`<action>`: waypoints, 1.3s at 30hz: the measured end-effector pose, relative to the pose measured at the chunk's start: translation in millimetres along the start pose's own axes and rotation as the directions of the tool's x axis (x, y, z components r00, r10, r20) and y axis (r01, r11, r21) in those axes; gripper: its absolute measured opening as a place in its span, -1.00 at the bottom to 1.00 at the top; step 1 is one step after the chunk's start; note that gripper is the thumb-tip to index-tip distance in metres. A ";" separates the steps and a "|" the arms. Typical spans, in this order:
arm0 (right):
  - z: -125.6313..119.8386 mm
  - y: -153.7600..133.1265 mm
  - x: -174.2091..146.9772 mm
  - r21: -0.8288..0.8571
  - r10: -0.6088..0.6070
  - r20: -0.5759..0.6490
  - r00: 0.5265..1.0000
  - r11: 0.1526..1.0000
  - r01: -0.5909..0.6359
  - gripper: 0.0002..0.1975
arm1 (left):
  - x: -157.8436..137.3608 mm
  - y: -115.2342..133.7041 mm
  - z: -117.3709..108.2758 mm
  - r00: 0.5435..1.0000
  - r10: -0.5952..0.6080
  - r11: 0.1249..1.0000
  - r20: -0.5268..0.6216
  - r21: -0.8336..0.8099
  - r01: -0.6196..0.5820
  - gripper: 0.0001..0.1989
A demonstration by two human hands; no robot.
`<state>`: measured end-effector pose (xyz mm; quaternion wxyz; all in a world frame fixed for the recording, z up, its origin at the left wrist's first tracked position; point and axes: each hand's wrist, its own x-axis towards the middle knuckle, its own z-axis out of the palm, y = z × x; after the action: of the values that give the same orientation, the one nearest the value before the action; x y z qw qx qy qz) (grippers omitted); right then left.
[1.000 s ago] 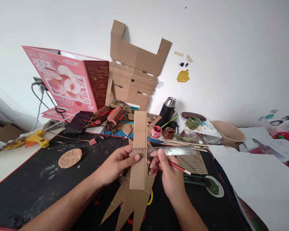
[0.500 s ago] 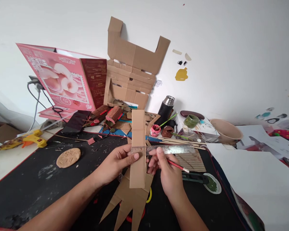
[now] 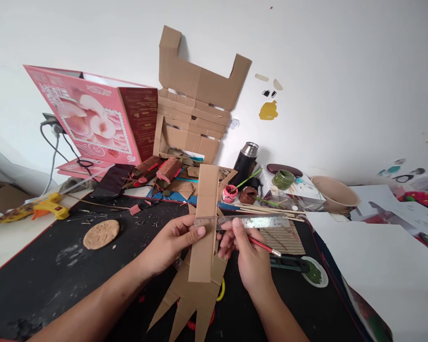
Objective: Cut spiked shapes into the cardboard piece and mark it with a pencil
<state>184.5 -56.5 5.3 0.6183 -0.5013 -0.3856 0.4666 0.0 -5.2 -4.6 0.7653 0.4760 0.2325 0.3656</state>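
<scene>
My left hand point(image 3: 180, 240) pinches a long cardboard strip point(image 3: 202, 261) near its middle, thumb on the front face. The strip stands nearly upright, its top leaning slightly right. A clear plastic ruler point(image 3: 267, 221) lies across the strip, its left end by my left fingers. My right hand point(image 3: 251, 251) grips the ruler between thumb and fingers. It also holds a red pencil point(image 3: 262, 245), whose eraser end points right; the tip is hidden. Below the strip lies a cardboard piece point(image 3: 196, 294) cut into long points, partly covering scissors with a yellow-and-red handle point(image 3: 221, 289).
A glue gun point(image 3: 52, 206) and a round clay disc point(image 3: 102, 234) are on the left. Behind stand paint jars point(image 3: 230, 194), a black thermos point(image 3: 245, 164) and a pink box point(image 3: 96, 118). To the right are a green cutter point(image 3: 287, 263), a paint lid point(image 3: 316, 273) and corrugated cardboard point(image 3: 288, 237).
The cardboard strip has tilted a little, its top moving right and its bottom left. Both hands stay nearly in place, with the ruler still across the strip.
</scene>
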 end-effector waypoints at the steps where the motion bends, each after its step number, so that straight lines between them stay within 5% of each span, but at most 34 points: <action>1: -0.2 0.0 0.0 -0.001 -0.001 0.002 1.000 1.000 0.001 -0.37 | -0.1 -0.1 0.1 1.000 0.003 1.000 0.002 0.000 -0.003 -0.67; 39: -1.5 4.9 0.3 0.008 -0.003 0.033 0.999 1.000 0.002 -0.38 | 0.9 -2.5 6.9 0.999 0.024 1.000 -0.021 -0.006 -0.024 -0.68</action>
<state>185.0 -56.2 0.2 0.6144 -0.4904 -0.3947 0.4757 6.3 -9.0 -3.7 0.7599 0.4724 0.2337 0.3806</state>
